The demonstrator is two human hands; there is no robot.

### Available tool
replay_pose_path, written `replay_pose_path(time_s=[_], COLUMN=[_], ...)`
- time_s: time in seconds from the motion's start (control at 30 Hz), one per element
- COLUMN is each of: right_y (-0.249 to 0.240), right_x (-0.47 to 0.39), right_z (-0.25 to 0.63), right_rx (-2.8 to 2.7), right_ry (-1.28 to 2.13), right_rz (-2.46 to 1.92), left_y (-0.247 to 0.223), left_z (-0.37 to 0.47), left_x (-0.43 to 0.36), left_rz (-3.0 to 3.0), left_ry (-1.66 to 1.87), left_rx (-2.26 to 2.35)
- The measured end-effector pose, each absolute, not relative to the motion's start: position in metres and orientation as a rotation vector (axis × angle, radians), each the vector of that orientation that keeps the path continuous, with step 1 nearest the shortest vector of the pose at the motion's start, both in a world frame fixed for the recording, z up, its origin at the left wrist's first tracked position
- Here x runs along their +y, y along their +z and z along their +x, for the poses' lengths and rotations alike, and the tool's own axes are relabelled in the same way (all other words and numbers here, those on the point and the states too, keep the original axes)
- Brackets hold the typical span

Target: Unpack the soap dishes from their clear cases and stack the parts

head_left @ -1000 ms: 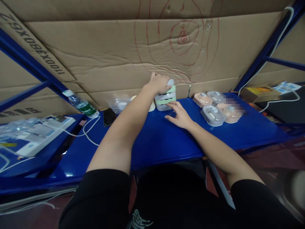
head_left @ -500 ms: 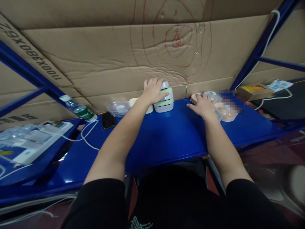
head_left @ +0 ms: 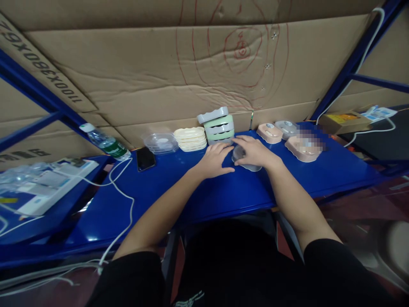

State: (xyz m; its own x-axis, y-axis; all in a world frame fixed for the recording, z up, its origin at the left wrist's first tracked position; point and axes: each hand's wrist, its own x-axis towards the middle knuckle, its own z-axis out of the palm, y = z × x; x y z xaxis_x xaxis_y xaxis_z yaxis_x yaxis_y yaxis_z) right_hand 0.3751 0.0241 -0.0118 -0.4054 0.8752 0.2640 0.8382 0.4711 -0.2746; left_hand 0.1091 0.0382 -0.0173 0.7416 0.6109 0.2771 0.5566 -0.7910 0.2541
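My right hand curls over a small greyish see-through box on the blue tabletop; its thumb and fingers lie around the box, partly hiding it. Just to the left, my left hand has its thumb and fingers apart and holds nothing. Behind it rises a stack of grey and green wavy-edged trays, with a grey tray tilted on top. Beside that stand several stacked cream trays and clear plastic trays.
On the right sit two pink lidded boxes and a grey lidded box. A phone, a water bottle and a white cable lie on the left. Cardboard walls the back.
My right hand has moved left from the lidded boxes, bringing the see-through box along. My left hand has left the stack top and come down toward me; the top grey tray now shows tilted.
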Motion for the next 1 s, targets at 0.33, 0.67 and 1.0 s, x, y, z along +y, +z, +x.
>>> replay_pose_path(time_s=[0.33,0.67,1.0], right_y=[-0.025,-0.020,-0.025], right_x=[0.025,0.020,0.023], right_z=[0.366,0.341,0.341], right_rx=[-2.397,-2.399,-2.400], right_ry=[0.466,0.489,0.466], right_rz=[-1.161,-1.020,-1.068], left_y=[-0.054,-0.055,0.033], left_z=[0.079,0.078,0.054], left_x=[0.051,0.052,0.101], left_rz=[2.457,2.317,2.544], left_ry=[0.477,0.748,0.911], left_rx=[1.050,0.891,1.863])
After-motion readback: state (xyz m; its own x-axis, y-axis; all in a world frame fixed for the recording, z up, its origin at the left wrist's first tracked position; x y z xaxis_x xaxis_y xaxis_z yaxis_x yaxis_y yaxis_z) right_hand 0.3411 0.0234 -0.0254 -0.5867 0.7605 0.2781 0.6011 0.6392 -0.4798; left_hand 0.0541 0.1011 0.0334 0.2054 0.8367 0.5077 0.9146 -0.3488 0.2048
